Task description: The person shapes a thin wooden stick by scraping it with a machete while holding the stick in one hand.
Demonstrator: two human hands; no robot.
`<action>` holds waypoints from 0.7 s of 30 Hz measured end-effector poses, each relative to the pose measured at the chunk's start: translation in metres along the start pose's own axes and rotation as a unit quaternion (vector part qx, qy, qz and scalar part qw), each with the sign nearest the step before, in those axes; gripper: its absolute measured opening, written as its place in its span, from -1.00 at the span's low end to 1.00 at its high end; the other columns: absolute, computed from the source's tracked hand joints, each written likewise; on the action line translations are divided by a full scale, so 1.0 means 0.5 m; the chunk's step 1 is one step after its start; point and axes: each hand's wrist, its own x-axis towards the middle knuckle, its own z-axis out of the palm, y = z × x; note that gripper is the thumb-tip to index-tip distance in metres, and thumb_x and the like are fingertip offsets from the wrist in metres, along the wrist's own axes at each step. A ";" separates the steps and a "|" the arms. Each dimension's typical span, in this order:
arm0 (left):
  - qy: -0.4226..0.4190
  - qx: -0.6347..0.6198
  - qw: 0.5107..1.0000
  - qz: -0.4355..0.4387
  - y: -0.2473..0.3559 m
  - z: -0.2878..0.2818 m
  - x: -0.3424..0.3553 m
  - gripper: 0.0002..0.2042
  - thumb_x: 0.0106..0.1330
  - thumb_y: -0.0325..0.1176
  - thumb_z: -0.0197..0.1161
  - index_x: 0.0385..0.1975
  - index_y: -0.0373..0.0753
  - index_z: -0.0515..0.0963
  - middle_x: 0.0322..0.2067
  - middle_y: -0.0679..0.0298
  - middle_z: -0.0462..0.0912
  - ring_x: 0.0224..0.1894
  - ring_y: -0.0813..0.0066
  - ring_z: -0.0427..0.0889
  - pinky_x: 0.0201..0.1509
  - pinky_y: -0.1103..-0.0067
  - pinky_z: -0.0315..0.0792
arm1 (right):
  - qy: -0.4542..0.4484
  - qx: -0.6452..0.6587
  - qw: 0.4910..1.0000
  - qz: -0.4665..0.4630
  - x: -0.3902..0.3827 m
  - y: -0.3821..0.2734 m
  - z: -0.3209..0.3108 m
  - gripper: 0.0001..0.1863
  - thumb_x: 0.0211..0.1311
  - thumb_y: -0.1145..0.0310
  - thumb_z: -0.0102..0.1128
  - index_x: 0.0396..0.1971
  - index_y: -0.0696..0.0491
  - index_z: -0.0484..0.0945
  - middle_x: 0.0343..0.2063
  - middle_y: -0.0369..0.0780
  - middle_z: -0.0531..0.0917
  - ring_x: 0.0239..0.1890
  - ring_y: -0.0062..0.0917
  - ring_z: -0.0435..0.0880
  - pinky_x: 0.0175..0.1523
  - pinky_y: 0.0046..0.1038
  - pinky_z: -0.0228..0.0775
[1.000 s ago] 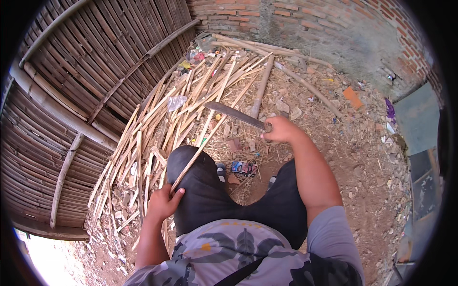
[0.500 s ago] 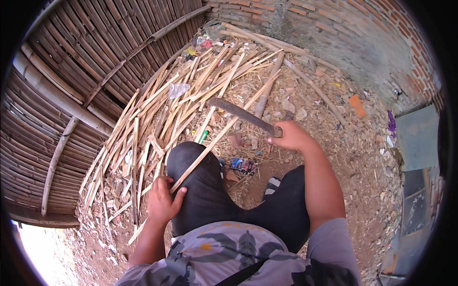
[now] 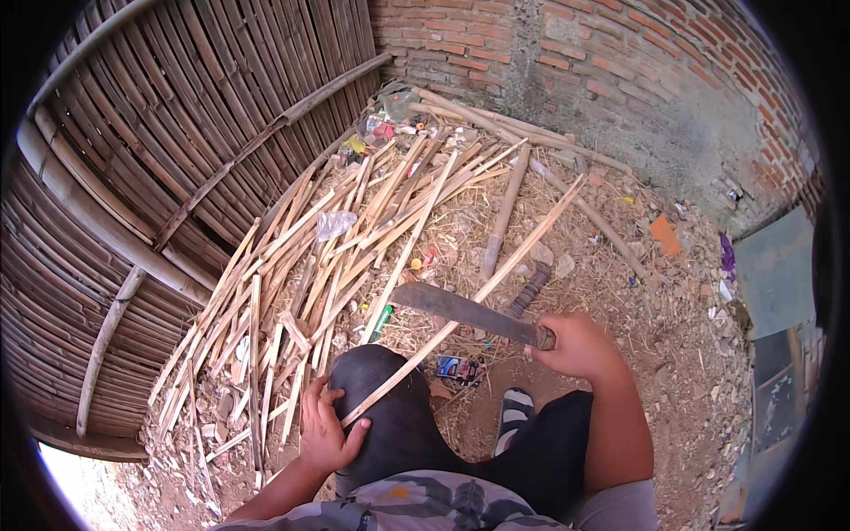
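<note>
My left hand [image 3: 328, 425] grips the near end of a long pale bamboo strip [image 3: 531, 239] against my dark-trousered left knee [image 3: 366, 376]. The strip slants away up and to the right. My right hand [image 3: 571, 350] is closed on the handle of a dark machete [image 3: 456, 307]. Its blade points left, crossing over the strip above the knee; whether it touches the strip I cannot tell. My right foot [image 3: 513, 416] in a striped sandal shows between my legs.
Loose bamboo strips [image 3: 292, 257] cover the littered dirt at the left, beside a slatted bamboo wall [image 3: 150, 115]. Poles [image 3: 505, 212] lie near the brick wall [image 3: 611, 88]. Grey panels [image 3: 779, 274] stand at the right. A small printed packet [image 3: 459, 370] lies between my feet.
My right hand and the machete have moved down and rightward in the view. The strip's far end has swung right; my left hand is lower. The whole view has also shifted slightly.
</note>
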 end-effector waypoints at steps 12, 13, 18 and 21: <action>0.007 -0.016 1.000 0.022 0.017 0.008 0.025 -0.36 0.27 -0.06 0.39 0.13 -0.44 0.34 0.32 -0.36 0.18 0.38 -0.39 0.22 0.43 0.01 0.17 | -0.038 0.033 0.997 0.066 -0.018 0.040 0.006 -0.57 0.09 0.01 0.49 -0.26 0.06 0.64 -0.51 -0.02 0.66 -0.35 -0.07 0.70 -0.23 -0.14 0.50; 0.011 -0.016 0.999 0.026 0.018 0.007 0.026 -0.36 0.28 -0.06 0.38 0.15 -0.44 0.34 0.32 -0.37 0.18 0.38 -0.39 0.23 0.44 0.00 0.16 | -0.038 0.023 0.998 0.038 -0.009 0.035 0.016 -0.57 0.09 0.01 0.48 -0.25 0.05 0.64 -0.50 -0.02 0.67 -0.35 -0.06 0.70 -0.23 -0.13 0.50; 0.001 -0.019 1.000 0.015 0.024 -0.005 0.019 -0.31 0.31 -0.08 0.32 0.29 -0.41 0.28 0.37 -0.40 0.17 0.41 -0.39 0.22 0.49 0.00 0.11 | -0.105 -0.041 0.991 -0.070 0.028 0.001 0.063 -0.56 0.11 0.01 0.46 -0.18 0.04 0.66 -0.48 -0.04 0.69 -0.33 -0.06 0.71 -0.20 -0.12 0.50; -0.012 0.007 1.000 0.015 0.014 -0.021 0.002 -0.27 0.31 -0.08 0.31 0.35 -0.42 0.23 0.39 -0.39 0.15 0.43 -0.39 0.20 0.50 0.00 0.09 | -0.118 0.040 0.991 -0.043 0.039 -0.006 0.044 -0.57 0.11 0.03 0.47 -0.17 0.04 0.67 -0.49 -0.05 0.69 -0.33 -0.10 0.73 -0.21 -0.13 0.50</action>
